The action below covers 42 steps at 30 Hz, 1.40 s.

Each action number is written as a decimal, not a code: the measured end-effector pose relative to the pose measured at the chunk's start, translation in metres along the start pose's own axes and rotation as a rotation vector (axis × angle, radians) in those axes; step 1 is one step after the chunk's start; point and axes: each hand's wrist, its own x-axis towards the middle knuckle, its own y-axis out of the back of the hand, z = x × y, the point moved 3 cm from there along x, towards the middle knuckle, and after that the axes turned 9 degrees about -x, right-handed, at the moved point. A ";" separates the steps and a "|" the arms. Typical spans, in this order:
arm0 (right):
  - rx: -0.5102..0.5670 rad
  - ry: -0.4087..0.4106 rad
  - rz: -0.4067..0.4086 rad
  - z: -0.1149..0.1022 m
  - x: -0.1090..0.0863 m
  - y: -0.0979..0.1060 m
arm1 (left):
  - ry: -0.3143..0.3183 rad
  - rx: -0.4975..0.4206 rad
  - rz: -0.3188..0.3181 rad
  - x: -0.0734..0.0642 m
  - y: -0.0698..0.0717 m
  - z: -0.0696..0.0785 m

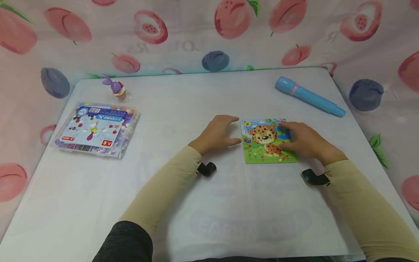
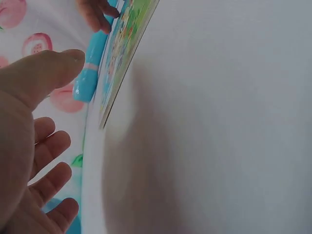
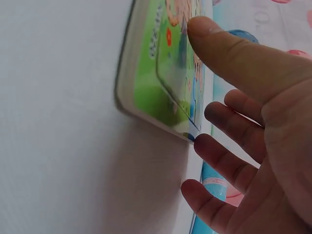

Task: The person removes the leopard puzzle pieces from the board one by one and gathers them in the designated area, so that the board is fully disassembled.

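Note:
A small square puzzle board [image 1: 262,153] with a cartoon leopard on green grass lies flat on the white table. In the right wrist view a thin seam runs inside the border of the board [image 3: 146,97]. My right hand [image 1: 304,142] reaches over the board's right side, its thumb and fingers spread above the picture; whether they touch it is hard to tell. Just off the board's left edge, my left hand [image 1: 217,134] holds nothing, thumb and fingers apart. The left wrist view shows this left hand [image 2: 24,131] with a gap between it and the board [image 2: 127,53].
A clear plastic case [image 1: 95,129] with a blue-and-white label and small coloured pieces sits at the left. Behind it stands a small purple figurine [image 1: 116,87]. A blue tube-shaped object [image 1: 311,96] lies at the back right. A fruit-print cloth [image 1: 183,22] hangs behind the table.

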 end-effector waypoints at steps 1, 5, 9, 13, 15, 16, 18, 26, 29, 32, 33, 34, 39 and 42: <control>-0.006 0.002 0.001 0.000 0.000 0.000 | 0.008 -0.019 -0.003 0.003 -0.002 -0.001; -0.014 0.010 0.010 0.001 0.001 -0.002 | 0.039 -0.108 -0.010 0.015 -0.010 -0.003; -0.025 0.025 0.022 0.001 0.002 -0.004 | 0.032 -0.134 -0.015 0.022 -0.018 -0.003; -0.028 0.035 0.033 0.001 0.002 -0.005 | 0.021 -0.102 -0.016 0.028 -0.024 0.000; -0.021 0.035 0.032 0.001 0.002 -0.005 | 0.025 -0.081 -0.019 0.029 -0.025 0.003; -0.019 0.034 0.032 0.001 0.002 -0.005 | 0.027 -0.074 -0.019 0.029 -0.025 0.004; -0.013 0.030 0.027 0.002 0.002 -0.006 | 0.031 -0.065 -0.017 0.030 -0.025 0.006; -0.025 0.013 0.007 0.002 0.004 -0.005 | 0.093 -0.046 -0.008 0.035 -0.026 0.012; -0.030 0.007 -0.001 0.002 0.003 -0.005 | 0.115 -0.027 -0.007 0.038 -0.026 0.015; -0.033 0.005 -0.005 0.001 0.004 -0.005 | 0.136 0.003 -0.017 0.040 -0.025 0.018; -0.035 0.006 -0.004 0.001 0.004 -0.005 | 0.143 0.013 -0.024 0.040 -0.025 0.019; -0.035 0.009 -0.003 0.002 0.004 -0.004 | 0.151 0.021 -0.027 0.041 -0.024 0.020; -0.033 0.018 -0.001 0.001 0.005 -0.003 | 0.188 0.063 -0.034 0.045 -0.022 0.026; -0.029 0.016 -0.005 0.001 0.005 -0.002 | 0.215 0.075 -0.046 0.049 -0.022 0.029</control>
